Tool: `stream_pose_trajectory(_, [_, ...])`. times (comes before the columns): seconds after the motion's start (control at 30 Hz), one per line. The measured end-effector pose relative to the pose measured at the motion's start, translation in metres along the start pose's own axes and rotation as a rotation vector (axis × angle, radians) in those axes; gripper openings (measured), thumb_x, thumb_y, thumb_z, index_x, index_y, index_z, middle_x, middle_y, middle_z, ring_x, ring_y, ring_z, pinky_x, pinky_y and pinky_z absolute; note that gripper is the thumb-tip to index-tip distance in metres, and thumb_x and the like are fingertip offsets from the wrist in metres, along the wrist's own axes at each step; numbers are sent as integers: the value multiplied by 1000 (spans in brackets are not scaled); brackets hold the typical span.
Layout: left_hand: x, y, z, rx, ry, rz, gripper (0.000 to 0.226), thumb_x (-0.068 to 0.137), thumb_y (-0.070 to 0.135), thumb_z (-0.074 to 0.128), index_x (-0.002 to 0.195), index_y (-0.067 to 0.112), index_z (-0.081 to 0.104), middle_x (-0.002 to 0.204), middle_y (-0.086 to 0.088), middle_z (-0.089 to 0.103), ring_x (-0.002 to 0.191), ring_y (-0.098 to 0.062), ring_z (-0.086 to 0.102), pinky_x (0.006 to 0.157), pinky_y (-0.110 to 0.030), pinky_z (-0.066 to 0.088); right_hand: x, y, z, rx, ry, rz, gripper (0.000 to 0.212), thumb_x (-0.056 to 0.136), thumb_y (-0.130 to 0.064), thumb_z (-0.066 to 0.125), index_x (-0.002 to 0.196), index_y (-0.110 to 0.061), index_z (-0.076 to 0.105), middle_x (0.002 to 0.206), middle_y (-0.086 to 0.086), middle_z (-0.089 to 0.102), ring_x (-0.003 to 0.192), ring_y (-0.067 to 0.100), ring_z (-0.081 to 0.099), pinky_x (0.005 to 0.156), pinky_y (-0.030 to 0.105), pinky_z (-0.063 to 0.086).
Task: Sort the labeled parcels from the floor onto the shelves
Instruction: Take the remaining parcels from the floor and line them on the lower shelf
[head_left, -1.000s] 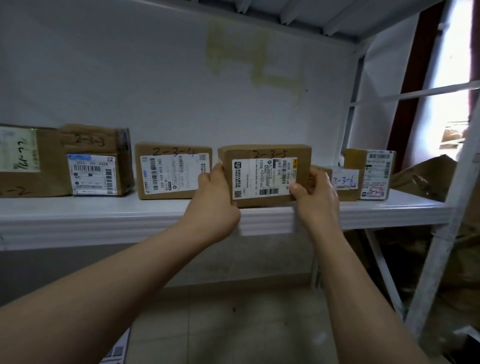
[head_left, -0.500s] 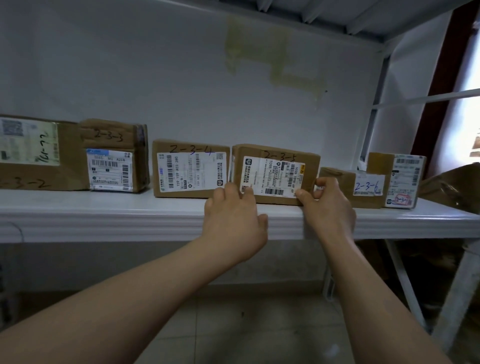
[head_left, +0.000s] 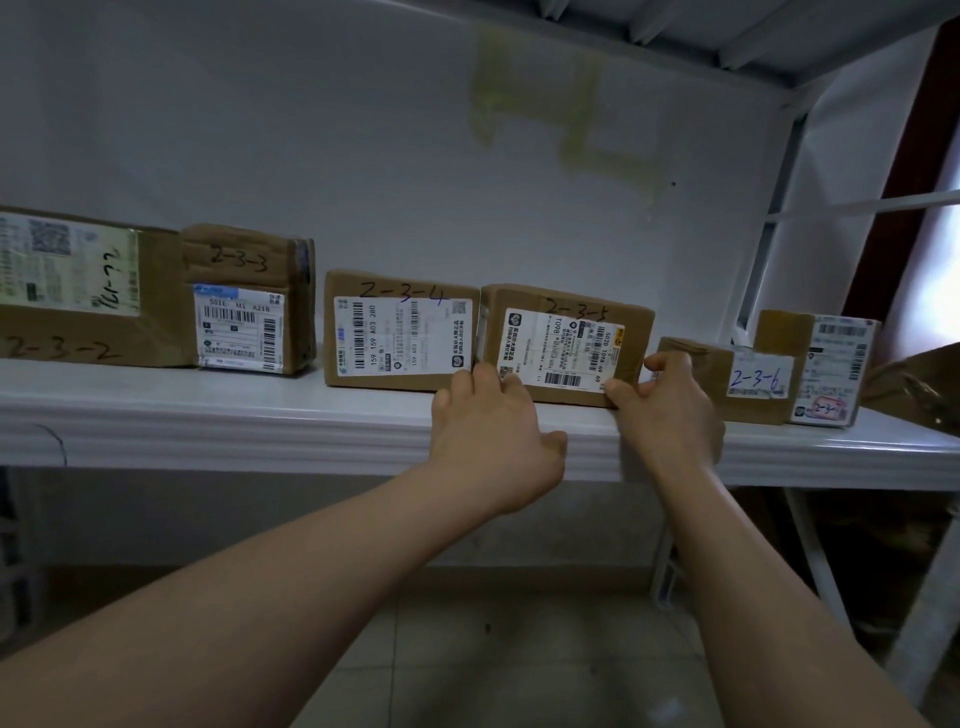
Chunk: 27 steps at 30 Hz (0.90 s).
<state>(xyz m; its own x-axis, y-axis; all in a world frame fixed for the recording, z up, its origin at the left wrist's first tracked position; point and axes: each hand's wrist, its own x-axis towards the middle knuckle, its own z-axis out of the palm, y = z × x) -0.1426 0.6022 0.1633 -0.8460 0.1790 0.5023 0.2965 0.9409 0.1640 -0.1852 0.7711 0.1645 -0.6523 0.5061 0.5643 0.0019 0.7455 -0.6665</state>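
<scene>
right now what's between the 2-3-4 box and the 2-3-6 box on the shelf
The 2-3-5 parcel, seen in the head view: it stands close against the 2-3-4 box, the left hand touching its lower corner, the right hand pinching the other.

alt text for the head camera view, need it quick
A person's left hand presses and right hand pinches the parcel marked 2-3-5 on a white shelf, between parcel 2-3-4 and parcel 2-3-6.
</scene>
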Motion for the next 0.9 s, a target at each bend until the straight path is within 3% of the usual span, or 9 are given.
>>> stream_pose_trajectory(0.1, [-8,-5,0,-97,103,79,66,91,60,47,142,18,41,135,-7,39,123,-25,35,104,-41,33,-13,-2,-7,114,92,8,38,89,-41,70,118,-25,49,111,0,61,105,23,61,90,46,53])
stream_pose_trajectory(0.2, [-34,-20,2,-221,316,315,43,92,46,56,126,20,59,117,-1,51,109,-19,44,92,-36,44,-55,-15,-10,341,228,-103,19,96,-38,62,99,-22,52,95,-8,54,90,8,58,76,20,47])
stream_pose_trajectory(0.27, [-57,-39,9,-263,392,420,23,89,35,59,101,18,70,96,-1,58,92,-19,51,74,-32,44,-98,-30,-2,524,199,-185,20,100,-33,58,87,-18,53,79,-10,52,73,-3,55,62,8,40])
stream_pose_trajectory(0.37, [-97,-88,29,-254,336,372,21,86,31,56,72,17,65,74,0,59,73,-21,55,57,-28,40,-170,-43,39,634,21,-301,34,101,-29,58,69,-22,46,59,-9,45,56,1,44,53,13,34])
stream_pose_trajectory(0.5, [-152,-179,64,-191,172,185,25,82,28,59,60,17,51,61,-1,58,57,-25,55,46,-28,39,-254,-48,118,614,-303,-280,46,95,-42,56,58,-22,37,51,-6,40,52,3,34,53,29,33])
stream_pose_trajectory(0.6, [-199,-251,86,-174,21,-19,28,80,31,56,58,21,41,59,-1,57,55,-24,55,45,-29,39,-305,-48,172,510,-538,-305,51,96,-37,62,56,-25,32,51,-6,40,51,7,33,53,39,34])
stream_pose_trajectory(0.73, [-271,-345,124,-168,-378,-441,34,88,38,52,62,15,51,66,-3,58,71,-24,60,58,-30,44,-370,-43,240,143,-1031,-321,34,92,-33,66,66,-22,46,62,-7,55,64,14,54,63,36,44])
stream_pose_trajectory(0.8, [-309,-395,143,-204,-594,-718,27,92,34,53,87,13,68,94,-9,69,94,-27,65,74,-30,49,-405,-42,270,-3,-1278,-249,10,87,-31,68,88,-26,59,87,-1,68,83,23,66,74,31,52])
stream_pose_trajectory(0.9, [-356,-456,161,-434,-554,-1202,41,94,18,54,131,1,57,130,-20,61,120,-33,60,90,-36,51,-457,-45,315,-95,-1480,-157,18,85,-28,70,100,-27,61,97,-2,66,87,20,65,73,25,49])
